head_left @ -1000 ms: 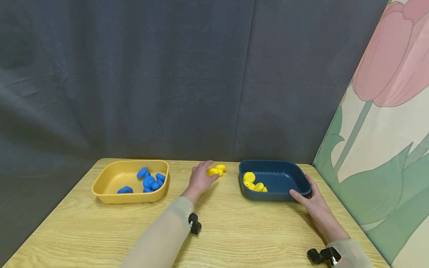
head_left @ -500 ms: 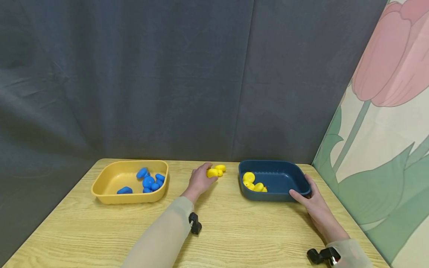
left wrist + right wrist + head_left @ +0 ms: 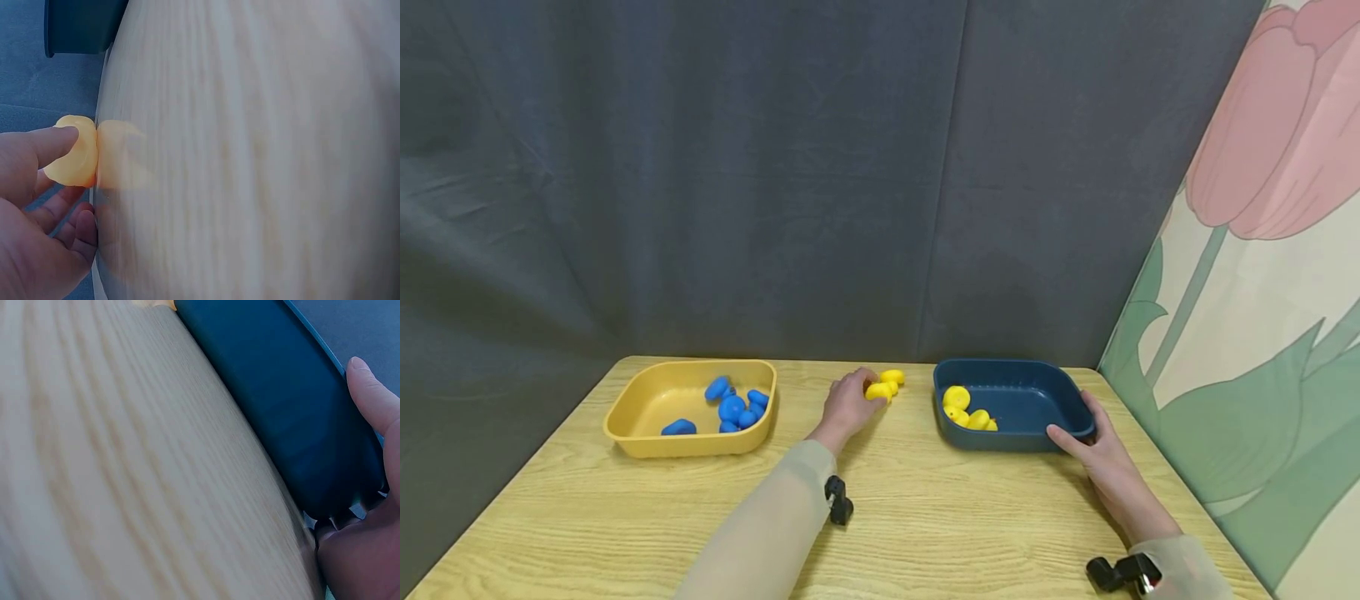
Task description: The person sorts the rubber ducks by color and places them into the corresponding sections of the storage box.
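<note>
Since a second ago the left hand (image 3: 847, 402) has curled its fingers in around one yellow duck (image 3: 878, 390) and drawn it slightly toward the person; earlier the fingers lay looser beside it. That duck is now pinched between thumb and fingertips, just above or on the tabletop (image 3: 925, 517), which of the two I cannot tell. The left wrist view shows the forefinger pressed on the duck's side. A second yellow duck (image 3: 892, 377) lies just behind it, touching or nearly so, between the two trays.

The right hand (image 3: 1101, 454) has not shifted: it grips the near right corner of the dark blue tray (image 3: 1045, 400), thumb over the rim, fingers along the outer wall. Inside that tray, at its left end, lie three yellow ducks (image 3: 966, 408) in a tight cluster, though the count is hard to be sure of.

The yellow tray (image 3: 647, 400) stands well to the left and holds about six blue ducks (image 3: 733, 406), five bunched at the right end and one alone near the front wall.
</note>
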### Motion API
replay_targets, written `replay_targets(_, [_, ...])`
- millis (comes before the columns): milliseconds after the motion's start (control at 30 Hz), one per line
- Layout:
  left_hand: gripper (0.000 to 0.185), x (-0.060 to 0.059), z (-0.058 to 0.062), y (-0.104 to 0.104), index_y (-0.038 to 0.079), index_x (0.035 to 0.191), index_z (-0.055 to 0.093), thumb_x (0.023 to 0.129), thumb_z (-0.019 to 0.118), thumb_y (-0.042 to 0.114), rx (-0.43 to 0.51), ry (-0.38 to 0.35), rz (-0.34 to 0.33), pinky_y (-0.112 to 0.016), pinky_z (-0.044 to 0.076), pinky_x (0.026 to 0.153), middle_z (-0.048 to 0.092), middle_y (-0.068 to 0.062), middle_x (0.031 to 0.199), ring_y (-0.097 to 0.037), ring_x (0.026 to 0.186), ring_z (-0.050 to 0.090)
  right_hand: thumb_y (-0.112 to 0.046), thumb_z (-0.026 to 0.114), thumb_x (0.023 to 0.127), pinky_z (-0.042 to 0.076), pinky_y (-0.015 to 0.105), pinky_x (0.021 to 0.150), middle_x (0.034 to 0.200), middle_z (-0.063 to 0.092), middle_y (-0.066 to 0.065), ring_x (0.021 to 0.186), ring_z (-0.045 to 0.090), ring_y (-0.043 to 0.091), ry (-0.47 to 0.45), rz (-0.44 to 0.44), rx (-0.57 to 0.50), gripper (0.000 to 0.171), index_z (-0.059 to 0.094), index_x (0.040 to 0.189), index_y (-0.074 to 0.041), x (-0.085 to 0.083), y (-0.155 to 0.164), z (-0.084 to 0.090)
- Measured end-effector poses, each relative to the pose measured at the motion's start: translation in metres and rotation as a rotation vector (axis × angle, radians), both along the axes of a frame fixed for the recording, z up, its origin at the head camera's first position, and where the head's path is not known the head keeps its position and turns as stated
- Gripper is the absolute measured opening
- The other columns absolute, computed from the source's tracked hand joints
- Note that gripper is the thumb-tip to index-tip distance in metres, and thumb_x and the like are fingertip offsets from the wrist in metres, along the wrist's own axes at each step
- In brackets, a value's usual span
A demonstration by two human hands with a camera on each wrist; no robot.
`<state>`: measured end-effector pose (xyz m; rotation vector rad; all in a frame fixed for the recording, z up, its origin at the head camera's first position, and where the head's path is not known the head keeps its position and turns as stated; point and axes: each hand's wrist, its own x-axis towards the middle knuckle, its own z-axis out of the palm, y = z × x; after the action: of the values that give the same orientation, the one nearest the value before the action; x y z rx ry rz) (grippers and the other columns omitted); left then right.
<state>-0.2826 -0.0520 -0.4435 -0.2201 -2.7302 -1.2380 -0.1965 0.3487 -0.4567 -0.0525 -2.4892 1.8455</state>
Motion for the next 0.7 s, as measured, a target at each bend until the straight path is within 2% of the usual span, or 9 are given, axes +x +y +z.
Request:
replay_targets(133, [0.042, -0.001, -0.002, -0.001, 0.003, 0.136, 0.071, 0.098, 0.086, 0.015, -0.001, 0.0, -0.001, -0.05, 0.055, 0.102, 0.071, -0.015, 0.125, -0.035, 0.113, 0.058, -0.029, 0.067, 0.113, 0.019, 0.024, 0.127, 0.182, -0.017, 0.013, 0.168, -0.002, 0.042, 0.0, 0.002, 0.002, 0.105, -0.016, 0.177, -0.023, 0.0, 0.0, -0.001])
replay_targets(233, [0.043, -0.001, -0.002, -0.002, 0.004, 0.135, 0.071, 0.098, 0.087, 0.017, -0.004, 0.004, -0.002, -0.048, 0.054, 0.098, 0.071, -0.013, 0.119, -0.033, 0.109, 0.059, -0.028, 0.067, 0.112, 0.013, 0.038, 0.134, 0.182, -0.018, 0.012, 0.168, -0.004, 0.041, 0.002, -0.001, -0.001, 0.106, -0.016, 0.177, -0.023, -0.001, 0.0, 0.0])
replay_targets(333, [0.044, -0.001, -0.001, -0.003, 0.005, 0.135, 0.071, 0.097, 0.088, 0.02, -0.002, 0.011, -0.004, -0.047, 0.055, 0.095, 0.072, -0.012, 0.117, -0.032, 0.109, 0.06, -0.027, 0.069, 0.112, 0.006, 0.055, 0.135, 0.182, -0.018, 0.012, 0.167, -0.007, 0.041, 0.006, -0.006, -0.005, 0.107, -0.016, 0.177, -0.022, -0.001, 0.0, 0.001])
replay_targets(400, [0.044, 0.0, 0.0, -0.004, 0.006, 0.135, 0.071, 0.097, 0.088, 0.021, 0.009, 0.015, -0.005, -0.047, 0.055, 0.094, 0.073, -0.011, 0.119, -0.032, 0.111, 0.061, -0.027, 0.069, 0.111, 0.005, 0.059, 0.134, 0.182, -0.018, 0.013, 0.167, -0.008, 0.041, 0.009, -0.008, -0.008, 0.107, -0.016, 0.177, -0.022, -0.001, -0.001, 0.001])
replay_targets(533, [0.044, 0.003, 0.003, -0.004, 0.008, 0.135, 0.071, 0.097, 0.089, 0.024, 0.034, 0.039, -0.015, -0.044, 0.057, 0.091, 0.074, -0.01, 0.12, -0.031, 0.11, 0.064, -0.028, 0.069, 0.112, 0.005, 0.054, 0.135, 0.182, -0.018, 0.012, 0.168, -0.007, 0.041, 0.007, -0.006, -0.008, 0.107, -0.016, 0.177, -0.022, 0.0, -0.001, 0.001])
replay_targets(700, [0.047, 0.009, 0.01, -0.001, 0.006, 0.135, 0.071, 0.097, 0.089, 0.025, 0.069, 0.077, -0.036, -0.043, 0.057, 0.088, 0.074, -0.009, 0.117, -0.029, 0.106, 0.067, -0.029, 0.068, 0.112, 0.01, 0.04, 0.134, 0.182, -0.018, 0.012, 0.168, -0.005, 0.041, 0.007, -0.002, 0.0, 0.106, -0.015, 0.177, -0.022, -0.001, 0.0, 0.0])
